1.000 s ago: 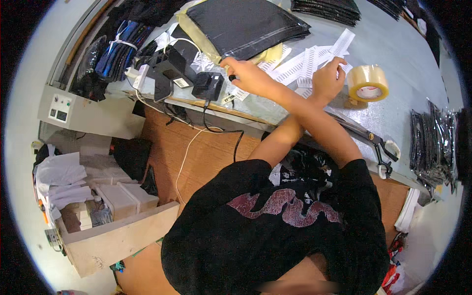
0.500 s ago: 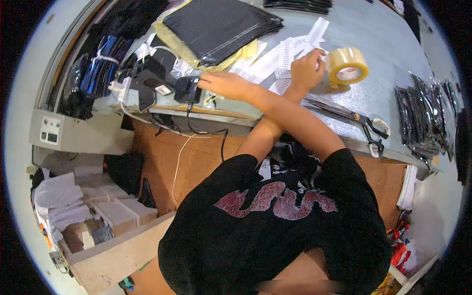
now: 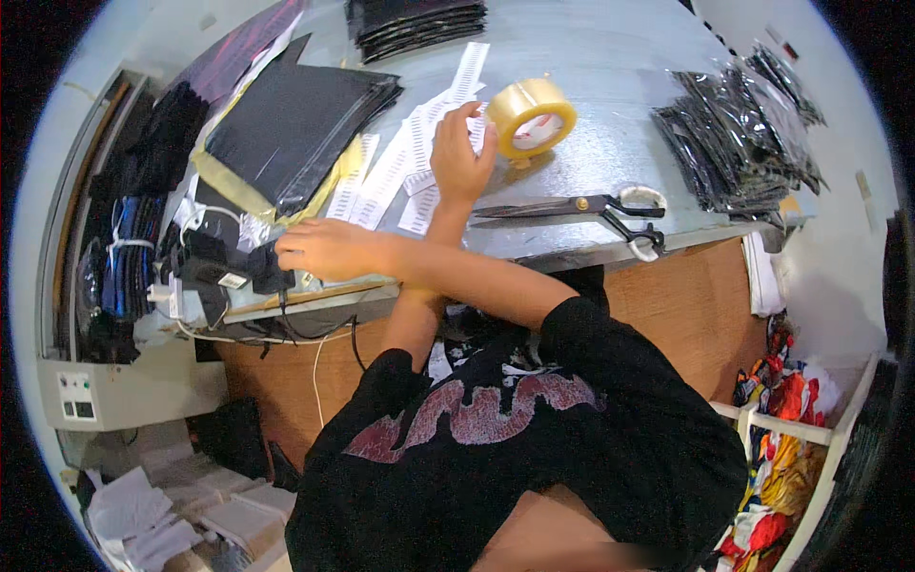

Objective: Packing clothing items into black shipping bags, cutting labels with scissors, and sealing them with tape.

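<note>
My arms are crossed above the table's near edge. Reaching from the left shoulder, my left hand (image 3: pixel 461 157) is over white printed label strips (image 3: pixel 386 181). Its thumb and fingers are apart, beside a roll of clear yellowish tape (image 3: pixel 531 116). My right arm passes over the left forearm to the left side. There my right hand (image 3: pixel 329 250), fingers bent together, is at the edge of a small black box (image 3: pixel 271 267) with a cable. What its fingertips hold, if anything, is hidden. Large black scissors (image 3: pixel 581 206) with white-wrapped handles lie right of my crossed forearms.
A stack of black flat pieces (image 3: pixel 295 133) rests on yellow wrapping. Black packs (image 3: pixel 419 24) are at the far edge, shiny plastic-wrapped ones (image 3: pixel 729 143) at right. Bundled blue-black cloth (image 3: pixel 133 253) is at left. Cables (image 3: pixel 319 381) hang below the table; a bin of colourful cloth (image 3: pixel 786 467) stands lower right.
The view has turned, so the table's things sit further left in it. My left thumb and fingers look further apart. My right hand stays by the black box.
</note>
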Motion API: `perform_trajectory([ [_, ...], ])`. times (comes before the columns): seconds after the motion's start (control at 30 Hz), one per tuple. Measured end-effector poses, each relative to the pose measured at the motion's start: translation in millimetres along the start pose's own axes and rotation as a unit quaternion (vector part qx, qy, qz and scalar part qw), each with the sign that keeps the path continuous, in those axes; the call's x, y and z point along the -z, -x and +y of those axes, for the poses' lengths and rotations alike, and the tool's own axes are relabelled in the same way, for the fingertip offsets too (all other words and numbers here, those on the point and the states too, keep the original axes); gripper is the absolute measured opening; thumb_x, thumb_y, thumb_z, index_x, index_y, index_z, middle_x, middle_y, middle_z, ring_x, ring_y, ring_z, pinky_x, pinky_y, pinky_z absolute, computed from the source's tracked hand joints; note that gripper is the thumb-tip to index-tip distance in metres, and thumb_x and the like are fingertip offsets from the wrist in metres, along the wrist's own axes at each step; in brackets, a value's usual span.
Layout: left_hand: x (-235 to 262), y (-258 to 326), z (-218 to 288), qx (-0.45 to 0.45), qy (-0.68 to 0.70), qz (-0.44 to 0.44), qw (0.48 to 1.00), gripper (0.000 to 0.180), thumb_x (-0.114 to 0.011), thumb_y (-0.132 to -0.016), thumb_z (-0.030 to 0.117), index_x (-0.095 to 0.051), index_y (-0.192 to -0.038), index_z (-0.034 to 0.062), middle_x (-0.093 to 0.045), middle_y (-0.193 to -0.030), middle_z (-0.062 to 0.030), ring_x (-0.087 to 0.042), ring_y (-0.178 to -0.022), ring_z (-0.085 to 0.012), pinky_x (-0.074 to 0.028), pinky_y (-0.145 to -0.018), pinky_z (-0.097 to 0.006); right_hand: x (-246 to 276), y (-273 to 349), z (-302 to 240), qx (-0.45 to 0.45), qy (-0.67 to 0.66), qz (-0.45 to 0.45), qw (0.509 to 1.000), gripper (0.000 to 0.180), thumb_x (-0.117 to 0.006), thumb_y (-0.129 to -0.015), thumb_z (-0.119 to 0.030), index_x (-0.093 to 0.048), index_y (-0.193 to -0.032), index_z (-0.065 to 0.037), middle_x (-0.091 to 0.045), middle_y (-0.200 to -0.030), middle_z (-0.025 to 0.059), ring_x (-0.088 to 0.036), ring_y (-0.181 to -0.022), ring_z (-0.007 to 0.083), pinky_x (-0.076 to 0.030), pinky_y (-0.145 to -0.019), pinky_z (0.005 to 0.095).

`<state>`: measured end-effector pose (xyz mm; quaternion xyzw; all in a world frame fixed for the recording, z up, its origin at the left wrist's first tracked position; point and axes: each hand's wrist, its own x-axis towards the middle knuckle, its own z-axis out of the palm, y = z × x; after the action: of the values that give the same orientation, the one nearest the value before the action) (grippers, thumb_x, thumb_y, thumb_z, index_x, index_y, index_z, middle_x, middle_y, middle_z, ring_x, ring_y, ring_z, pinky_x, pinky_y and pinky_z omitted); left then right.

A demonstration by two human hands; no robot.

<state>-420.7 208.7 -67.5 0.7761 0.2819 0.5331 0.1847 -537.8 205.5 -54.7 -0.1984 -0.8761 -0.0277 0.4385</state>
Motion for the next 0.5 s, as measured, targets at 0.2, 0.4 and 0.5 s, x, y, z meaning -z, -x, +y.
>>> perform_trajectory([
  [0.2,-18.4,5.2,-12.6,0.034,0.056,-0.083,0.994,0.065,-0.064,-0.077,0.036,-0.041,-0.125,0.0003,-0.052,-0.114,-0.0158,-0.052,-0.101,-0.0290,-0.042,-0.087,-0.037,24.3,7.1,-10.0,-0.072,-0.048,0.079,0.993,0.014,-0.055,-0.067,-0.004,-0.054,-0.081,-0.007,-0.052,-0.086,0.0070,-0.052,-0.085,0.0256,-0.043,-0.076,0.0364],
  [0.4,-11.7,-5.8,9.1,0.145,0.160,-0.149,0.965,0.060,-0.077,-0.063,0.019,-0.049,-0.113,0.0015,-0.051,-0.103,-0.0120,-0.053,-0.100,-0.0233,-0.051,-0.081,-0.032,45.1,9.4,-22.6,-0.095,-0.080,0.105,0.987,0.013,-0.056,-0.067,-0.002,-0.054,-0.078,-0.007,-0.052,-0.083,0.0062,-0.053,-0.084,0.0243,-0.044,-0.073,0.0356],
  [0.5,-28.6,-19.7,2.8,0.144,0.160,-0.135,0.967,0.055,-0.078,-0.058,0.014,-0.051,-0.105,0.0011,-0.051,-0.100,-0.0113,-0.053,-0.097,-0.0227,-0.051,-0.078,-0.031,64.4,26.3,-24.2,-0.108,-0.104,0.166,0.975,0.014,-0.056,-0.068,0.000,-0.055,-0.080,-0.007,-0.053,-0.086,0.0041,-0.053,-0.082,0.0228,-0.043,-0.071,0.0336],
])
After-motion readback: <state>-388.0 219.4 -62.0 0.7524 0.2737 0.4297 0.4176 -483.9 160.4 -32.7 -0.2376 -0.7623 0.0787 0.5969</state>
